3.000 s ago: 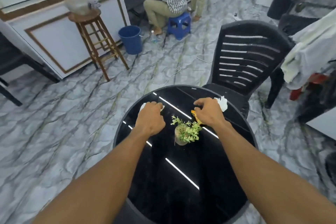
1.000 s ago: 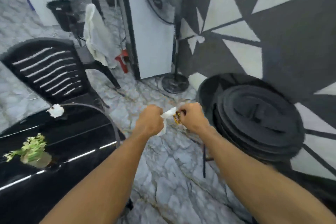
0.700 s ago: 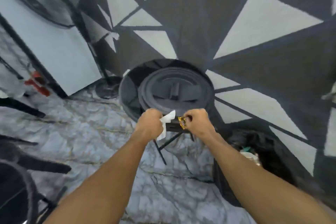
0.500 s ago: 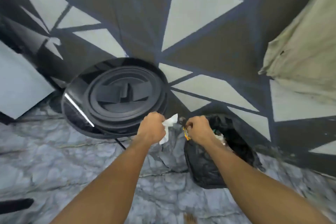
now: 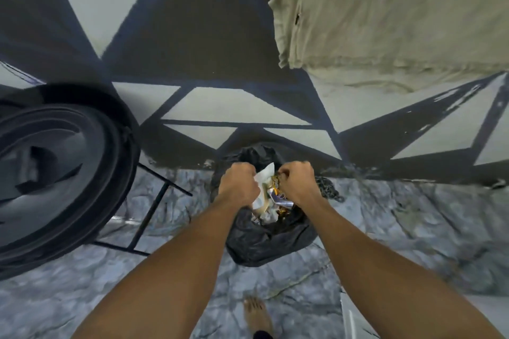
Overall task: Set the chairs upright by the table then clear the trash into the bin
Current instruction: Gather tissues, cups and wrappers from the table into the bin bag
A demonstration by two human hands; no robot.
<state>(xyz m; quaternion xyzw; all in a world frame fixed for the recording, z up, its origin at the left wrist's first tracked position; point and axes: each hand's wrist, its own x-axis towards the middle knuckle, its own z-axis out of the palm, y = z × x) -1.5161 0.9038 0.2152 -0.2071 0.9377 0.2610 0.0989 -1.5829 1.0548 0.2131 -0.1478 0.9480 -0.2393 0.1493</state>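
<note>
Both hands (image 5: 268, 183) have moved from table to over bin (image 5: 264, 239).

wall (image 5: 192, 36): dark brown and pale grey triangles, edged with dark blue lines
floor (image 5: 399, 228): grey-blue marble pattern with dark veins
bin bag (image 5: 264, 239): glossy black
tissue (image 5: 265, 175): white
wrapper (image 5: 275, 182): orange-yellow
hanging cloth (image 5: 385, 14): pale olive-beige, plain
round lid (image 5: 55, 173): black with ridged rings

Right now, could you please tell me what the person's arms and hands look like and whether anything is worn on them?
Both forearms are bare, with no sleeves in view. The left hand and right hand show no gloves, rings, watch or wristband. One bare foot shows below.
</note>
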